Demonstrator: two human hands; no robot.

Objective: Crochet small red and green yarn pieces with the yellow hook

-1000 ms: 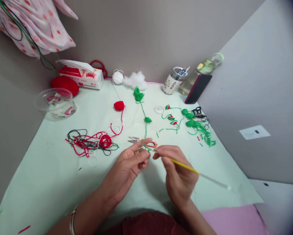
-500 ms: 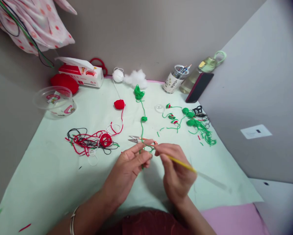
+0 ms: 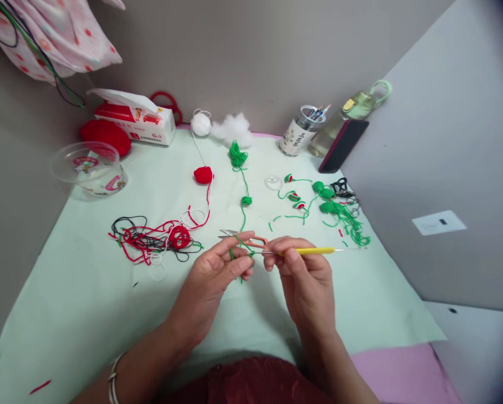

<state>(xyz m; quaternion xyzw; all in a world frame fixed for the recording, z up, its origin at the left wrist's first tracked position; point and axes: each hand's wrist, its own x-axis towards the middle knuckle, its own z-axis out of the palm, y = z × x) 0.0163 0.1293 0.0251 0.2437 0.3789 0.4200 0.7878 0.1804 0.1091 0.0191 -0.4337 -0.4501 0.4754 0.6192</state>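
Observation:
A yellow-handled crochet hook (image 3: 314,251) lies nearly level in my right hand (image 3: 304,275), its thin metal shaft pointing left. The hook's tip meets a small loop of green yarn (image 3: 243,216) pinched between the thumb and fingers of my left hand (image 3: 217,275). The yarn passes over my raised left forefinger and runs up the table to a small green ball (image 3: 246,201), then on to a loose green bundle (image 3: 238,155). Orange-handled thread snips (image 3: 257,242) lie just beyond my fingers, partly hidden by them.
To the left lie tangled red, black and white yarns (image 3: 150,241) and a clear tub (image 3: 104,177). A tissue box (image 3: 150,124), white stuffing (image 3: 233,130), pen holder (image 3: 295,137), bottle (image 3: 327,134) and phone (image 3: 344,147) stand along the back. Green crocheted pieces (image 3: 326,193) sit at right.
The crochet hook has swung from a downward slant to nearly level, and its tip has moved down to the loop at my left fingertips. The view has shifted slightly.

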